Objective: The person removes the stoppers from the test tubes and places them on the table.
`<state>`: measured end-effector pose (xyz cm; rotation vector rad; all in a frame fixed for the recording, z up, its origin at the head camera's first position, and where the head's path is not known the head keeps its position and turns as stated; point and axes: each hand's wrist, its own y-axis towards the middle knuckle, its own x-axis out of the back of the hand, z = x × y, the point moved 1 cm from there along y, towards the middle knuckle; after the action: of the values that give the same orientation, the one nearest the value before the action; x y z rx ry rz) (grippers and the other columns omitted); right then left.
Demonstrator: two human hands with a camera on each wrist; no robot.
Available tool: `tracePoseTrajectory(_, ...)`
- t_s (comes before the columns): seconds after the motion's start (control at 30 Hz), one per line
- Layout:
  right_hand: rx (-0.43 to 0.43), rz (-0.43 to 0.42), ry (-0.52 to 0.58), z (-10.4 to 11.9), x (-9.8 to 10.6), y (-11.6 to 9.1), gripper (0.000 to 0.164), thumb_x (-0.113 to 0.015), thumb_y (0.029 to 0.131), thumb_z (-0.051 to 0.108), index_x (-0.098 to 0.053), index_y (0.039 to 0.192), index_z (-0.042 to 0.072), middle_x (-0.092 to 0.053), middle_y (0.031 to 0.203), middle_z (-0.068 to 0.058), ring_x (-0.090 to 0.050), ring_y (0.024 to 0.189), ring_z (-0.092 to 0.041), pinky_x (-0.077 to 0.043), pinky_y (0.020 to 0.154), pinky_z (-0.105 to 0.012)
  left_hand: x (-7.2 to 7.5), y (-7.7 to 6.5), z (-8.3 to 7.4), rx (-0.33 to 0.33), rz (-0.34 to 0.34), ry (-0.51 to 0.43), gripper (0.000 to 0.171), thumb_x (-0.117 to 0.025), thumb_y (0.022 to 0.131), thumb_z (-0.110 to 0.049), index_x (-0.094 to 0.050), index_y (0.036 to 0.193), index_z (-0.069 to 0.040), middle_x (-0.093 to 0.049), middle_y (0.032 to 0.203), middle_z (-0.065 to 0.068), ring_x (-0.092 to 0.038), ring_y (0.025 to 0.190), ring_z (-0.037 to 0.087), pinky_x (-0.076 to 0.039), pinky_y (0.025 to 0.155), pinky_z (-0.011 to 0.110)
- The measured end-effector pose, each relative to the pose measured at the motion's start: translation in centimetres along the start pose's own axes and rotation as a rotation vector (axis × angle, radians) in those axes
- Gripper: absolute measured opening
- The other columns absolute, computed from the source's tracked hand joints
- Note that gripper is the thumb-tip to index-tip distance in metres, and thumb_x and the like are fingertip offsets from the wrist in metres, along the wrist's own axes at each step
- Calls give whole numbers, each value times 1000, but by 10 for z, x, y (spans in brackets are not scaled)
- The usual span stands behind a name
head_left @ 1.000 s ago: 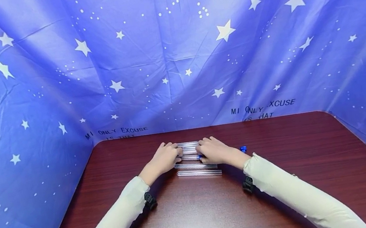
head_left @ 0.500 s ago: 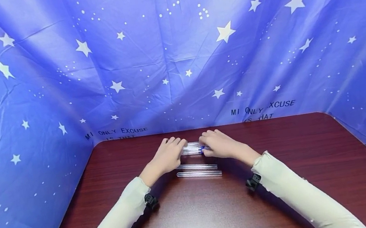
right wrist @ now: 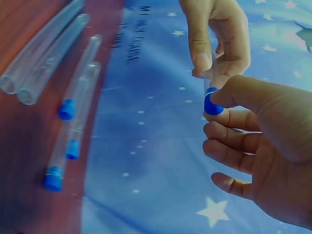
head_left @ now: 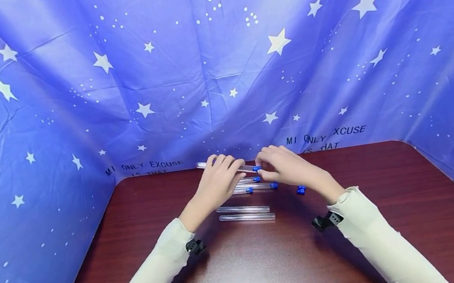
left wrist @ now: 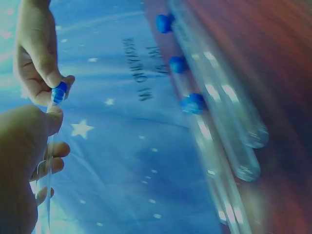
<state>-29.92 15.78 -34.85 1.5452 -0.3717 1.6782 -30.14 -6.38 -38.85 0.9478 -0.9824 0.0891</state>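
Note:
My left hand (head_left: 220, 181) holds a clear test tube (head_left: 201, 165) above the table, its rounded end pointing left. At the tube's other end my right hand (head_left: 285, 164) pinches a blue cap (right wrist: 213, 102) between thumb and index finger; the remaining fingers are spread apart in the right wrist view. The cap sits at the tube's mouth; how deep it is seated I cannot tell. Below the hands lie three tubes with blue caps (right wrist: 53, 179), partly hidden by the left hand in the head view. Nearer to me are two uncapped test tubes (head_left: 247, 217), side by side.
Several loose blue caps (head_left: 301, 190) lie in a small cluster right of the tubes, by the right wrist. The dark red wooden table (head_left: 245, 266) ends at the back against a blue star-printed curtain (head_left: 207, 66), which also hangs at both sides.
Both hands were low over the row of tubes. They have since risen toward the back with one tube between them, and the right hand has shifted right. The capped tubes underneath now show.

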Motion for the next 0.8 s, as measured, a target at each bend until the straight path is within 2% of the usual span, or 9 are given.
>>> tracePoseTrajectory(0.17,-12,-37,39,4,17,-7,10,-66,95,17,-67,101,9,-59,85,0,-51,82,-17,-38,76,-36,9,13,-6,-30,-91,29,20,-64,100,-31,-68,115,-17,-67,100,-2,-61,95,20,-47,97,42)
tracePoseTrajectory(0.27,-28,-40,40,5,23,-10,12,-66,96,17,-67,103,9,-60,88,-1,-52,84,-18,-38,77,-36,13,19,-9,-44,-122,51,19,-65,100,-30,-69,113,-17,-68,99,-2,-61,94,19,-47,96,41)
tracePoseTrajectory(0.6,-47,-16,-64,6,20,-18,18,-62,98,21,-68,111,10,-57,83,3,-50,82,-18,-40,79,-40,17,24,-17,-93,-165,110,14,-66,98,-27,-70,107,-17,-66,96,-1,-61,93,20,-48,94,42)
tracePoseTrajectory(0.8,-34,-22,-120,6,16,-20,21,-60,97,20,-71,109,6,-64,88,-1,-56,86,-22,-44,83,-46,16,25,-19,-90,-174,107,13,-71,95,-25,-70,105,-18,-64,93,-1,-59,91,20,-47,94,41)
